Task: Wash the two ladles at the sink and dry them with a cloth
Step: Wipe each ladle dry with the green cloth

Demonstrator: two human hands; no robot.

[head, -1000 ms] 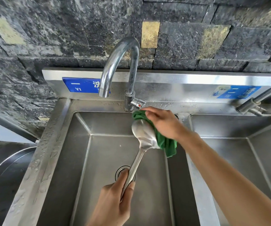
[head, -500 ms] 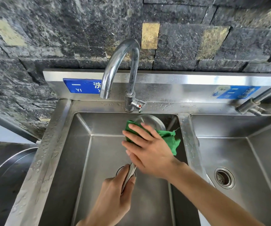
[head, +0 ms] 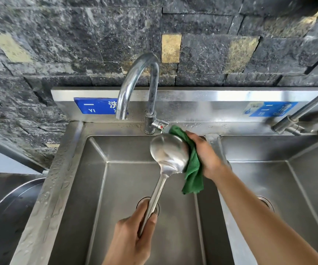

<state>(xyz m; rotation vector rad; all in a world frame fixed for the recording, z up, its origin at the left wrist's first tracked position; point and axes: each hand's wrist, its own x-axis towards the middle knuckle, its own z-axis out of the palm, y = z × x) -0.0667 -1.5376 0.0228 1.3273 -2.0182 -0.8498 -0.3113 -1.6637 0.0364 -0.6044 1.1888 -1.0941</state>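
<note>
A steel ladle [head: 167, 155] is held over the left sink basin [head: 97, 188], its bowl up near the tap and facing me. My left hand [head: 133, 240] grips the lower end of its handle. My right hand [head: 206, 152] presses a green cloth [head: 192, 169] against the right and back side of the bowl; the cloth's loose end hangs down below the bowl. Only one ladle is in view.
A curved tap [head: 137, 83] stands behind the left basin, no water running. The right basin [head: 269, 178] has a second tap [head: 298, 115] at the far right. A round metal vessel [head: 10, 207] sits left of the sink. Dark stone wall behind.
My right hand with the cloth went from covering the front of the bowl half a second ago to the bowl's right rear side, so the bowl's inside shows again.
</note>
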